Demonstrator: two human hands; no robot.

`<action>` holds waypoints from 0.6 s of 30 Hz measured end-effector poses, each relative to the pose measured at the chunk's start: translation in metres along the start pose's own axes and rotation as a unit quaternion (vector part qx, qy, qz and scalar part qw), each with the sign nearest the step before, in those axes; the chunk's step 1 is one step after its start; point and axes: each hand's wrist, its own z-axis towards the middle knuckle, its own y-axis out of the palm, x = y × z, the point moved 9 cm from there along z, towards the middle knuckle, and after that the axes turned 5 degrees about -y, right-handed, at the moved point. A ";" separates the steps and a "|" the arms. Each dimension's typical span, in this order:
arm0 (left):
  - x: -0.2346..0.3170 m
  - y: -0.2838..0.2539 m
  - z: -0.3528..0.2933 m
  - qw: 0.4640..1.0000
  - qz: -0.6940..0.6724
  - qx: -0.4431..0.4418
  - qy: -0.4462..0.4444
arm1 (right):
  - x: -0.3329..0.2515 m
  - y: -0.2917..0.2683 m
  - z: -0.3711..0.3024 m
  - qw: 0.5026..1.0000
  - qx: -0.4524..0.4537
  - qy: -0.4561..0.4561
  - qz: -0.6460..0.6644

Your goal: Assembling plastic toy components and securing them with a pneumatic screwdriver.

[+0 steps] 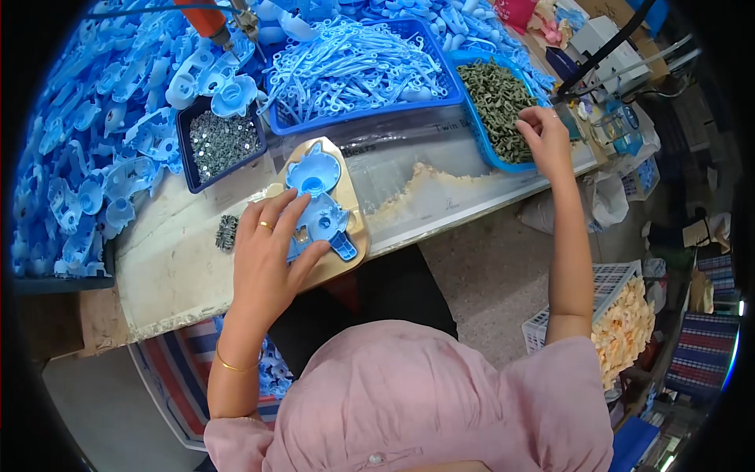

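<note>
A blue plastic toy shell half (318,171), hollow side up, lies in a beige fixture block (358,224) near the table's front edge. My left hand (271,236) rests over the shell's lower left part, its thumb and fingertips gripping it and hiding some of it. At the right, my right hand (544,135) is over the edge of a light-blue basket (481,140) heaped with small dark green parts (495,98). Its thumb and forefinger are pinched together; anything between them is too small to make out.
Blue shells (110,110) are piled at the left. A dark tray of small metal pieces (224,141) and a blue basket (370,116) of thin blue looped parts stand behind the fixture. An orange-handled power screwdriver (206,22) hangs above. A small dark coil-like clump (226,233) lies left of my left hand.
</note>
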 end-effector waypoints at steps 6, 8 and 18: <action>0.012 -0.012 0.001 0.998 -0.033 0.036 0.032 | 0.062 0.005 -0.001 0.892 -0.014 0.258 0.372; 0.018 -0.012 0.003 0.997 -0.049 0.043 0.047 | 0.052 0.009 0.002 0.856 -0.032 0.250 0.452; 0.046 0.009 0.017 0.977 -0.189 0.022 0.095 | -0.083 0.061 -0.006 0.718 -0.183 0.202 0.641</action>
